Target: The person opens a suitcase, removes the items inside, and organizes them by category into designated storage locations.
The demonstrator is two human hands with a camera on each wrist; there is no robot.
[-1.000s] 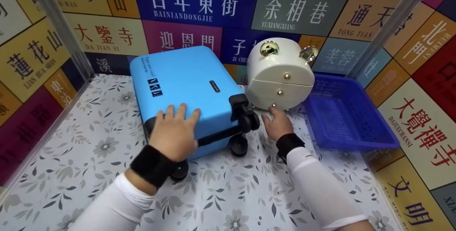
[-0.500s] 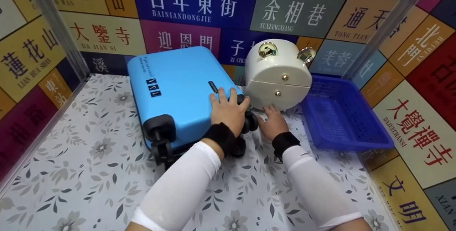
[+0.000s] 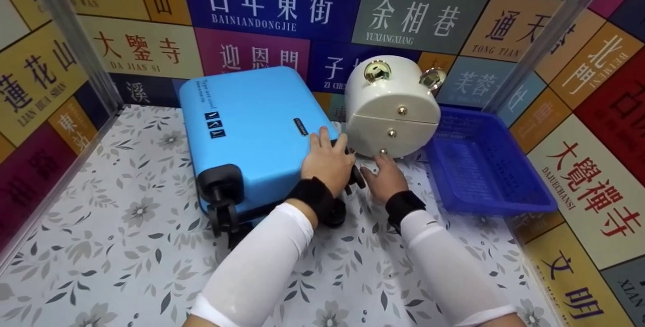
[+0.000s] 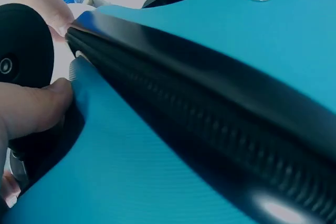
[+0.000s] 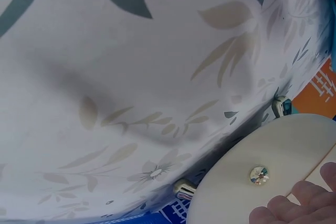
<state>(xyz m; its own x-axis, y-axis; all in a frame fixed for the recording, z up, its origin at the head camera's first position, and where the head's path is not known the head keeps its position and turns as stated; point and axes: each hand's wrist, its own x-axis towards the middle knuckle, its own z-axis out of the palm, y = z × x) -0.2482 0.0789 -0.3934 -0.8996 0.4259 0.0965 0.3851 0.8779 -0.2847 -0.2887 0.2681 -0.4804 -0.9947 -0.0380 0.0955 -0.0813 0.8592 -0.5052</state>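
Observation:
A light blue suitcase lies flat with its black wheels toward me. My left hand holds its near right corner, fingers over the top edge. In the left wrist view the thumb presses beside the black wheel; the other fingers are mostly hidden. A white rounded drawer box with gold ears stands right of the suitcase. My right hand is low before it, fingertips right at the bottom gold knob. The right wrist view shows loosely bent fingers over the box front beside a knob.
A blue plastic basket stands to the right of the drawer box. Printed panels with large characters wall in the back and sides. A white flowered cloth covers the table.
My left hand has gone from the suitcase's near edge rightward to its right corner, and the wheel there has swivelled. The right hand stays near the bottom knob, almost unmoved.

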